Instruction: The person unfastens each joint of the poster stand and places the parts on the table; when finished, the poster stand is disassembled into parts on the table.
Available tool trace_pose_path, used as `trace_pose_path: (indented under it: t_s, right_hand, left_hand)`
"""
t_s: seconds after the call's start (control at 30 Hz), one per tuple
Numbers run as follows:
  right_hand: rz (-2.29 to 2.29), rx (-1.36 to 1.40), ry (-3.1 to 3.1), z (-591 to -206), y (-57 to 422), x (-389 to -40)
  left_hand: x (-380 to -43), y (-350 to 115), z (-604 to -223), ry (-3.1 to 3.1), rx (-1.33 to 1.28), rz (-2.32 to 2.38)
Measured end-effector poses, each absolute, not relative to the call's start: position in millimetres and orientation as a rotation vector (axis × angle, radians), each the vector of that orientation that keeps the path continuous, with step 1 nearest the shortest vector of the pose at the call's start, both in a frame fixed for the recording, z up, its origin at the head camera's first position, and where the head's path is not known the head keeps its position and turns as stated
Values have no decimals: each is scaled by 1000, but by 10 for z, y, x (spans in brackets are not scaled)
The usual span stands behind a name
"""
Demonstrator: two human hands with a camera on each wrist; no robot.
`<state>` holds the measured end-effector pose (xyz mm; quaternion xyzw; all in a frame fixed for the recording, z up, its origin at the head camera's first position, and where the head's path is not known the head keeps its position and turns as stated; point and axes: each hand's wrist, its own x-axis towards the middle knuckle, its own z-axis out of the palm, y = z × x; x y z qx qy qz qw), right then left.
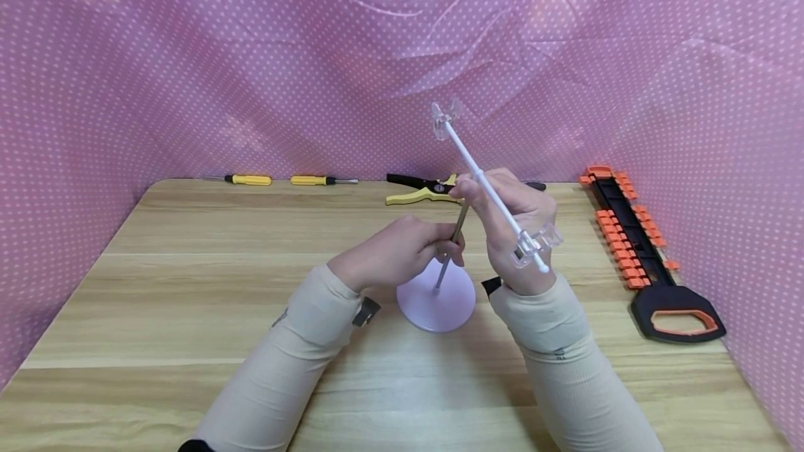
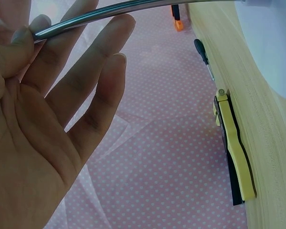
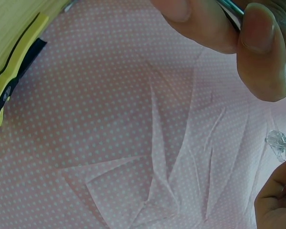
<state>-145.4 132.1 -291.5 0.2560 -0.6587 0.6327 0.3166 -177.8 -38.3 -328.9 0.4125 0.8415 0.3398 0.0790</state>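
Note:
A small display stand has a round white base [image 1: 435,309] on the table, a thin metal pole [image 1: 461,218] tilted to the right, and a white crossbar [image 1: 466,154] with clear plastic clips [image 1: 546,237] at both ends. My left hand [image 1: 402,250] pinches the pole partway up, and its other fingers are spread in the left wrist view. At the top of the pole, my right hand [image 1: 518,211] grips with thumb and fingers, behind the slanting crossbar. Fingers [image 3: 260,31] around the metal pole fill the top right of the right wrist view.
Along the back edge lie two yellow-handled screwdrivers [image 1: 251,180] and yellow-and-black pliers [image 1: 417,195], partly behind my right hand. A black rack with orange clips [image 1: 628,229] lies at the right. Pink dotted cloth [image 1: 283,75] surrounds the wooden table [image 1: 188,284].

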Motion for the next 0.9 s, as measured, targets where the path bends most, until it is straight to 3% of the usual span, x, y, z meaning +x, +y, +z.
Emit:
trace_pose_path:
  t_s: [0.9]
  right_hand:
    - [1681, 670, -1708, -2892, 1313, -1442]
  left_hand:
    - [-1778, -384, -3285, 2517, 1223, 1014]
